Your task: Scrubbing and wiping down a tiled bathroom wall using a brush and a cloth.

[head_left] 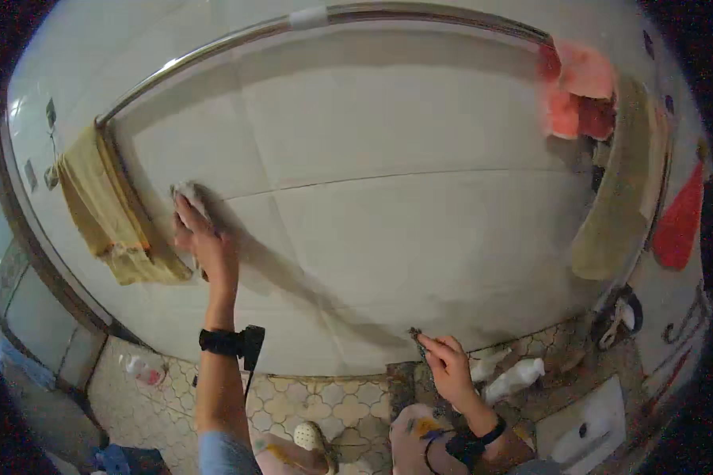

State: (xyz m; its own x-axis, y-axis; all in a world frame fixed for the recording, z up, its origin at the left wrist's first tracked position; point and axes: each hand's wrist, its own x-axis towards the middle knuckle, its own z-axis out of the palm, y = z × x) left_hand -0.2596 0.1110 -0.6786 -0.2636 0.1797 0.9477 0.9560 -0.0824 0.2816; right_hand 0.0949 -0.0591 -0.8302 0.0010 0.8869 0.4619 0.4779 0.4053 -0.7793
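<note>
At the left, my left hand (pixel 206 239) presses a crumpled whitish cloth (pixel 187 190) against the pale tiled wall (pixel 404 229), its fingers pointing up over it. A yellow towel (pixel 107 210) hangs from the metal rail just left of that hand. Lower and to the right, my right hand (pixel 450 370) has its fingers curled and the index finger reaching forward. A small dark thing (pixel 415 334) shows at its fingertip, close to the wall; what it is I cannot make out. Both wrists wear black bands.
A curved metal rail (pixel 238 41) crosses the wall, with red cloths (pixel 582 87) and an olive towel (pixel 614 206) at its right. White bottles (pixel 515 380) lie low at the right near a white basin (pixel 582 427). Patterned floor tiles (pixel 309 400) and a pale clog (pixel 309 435) show below.
</note>
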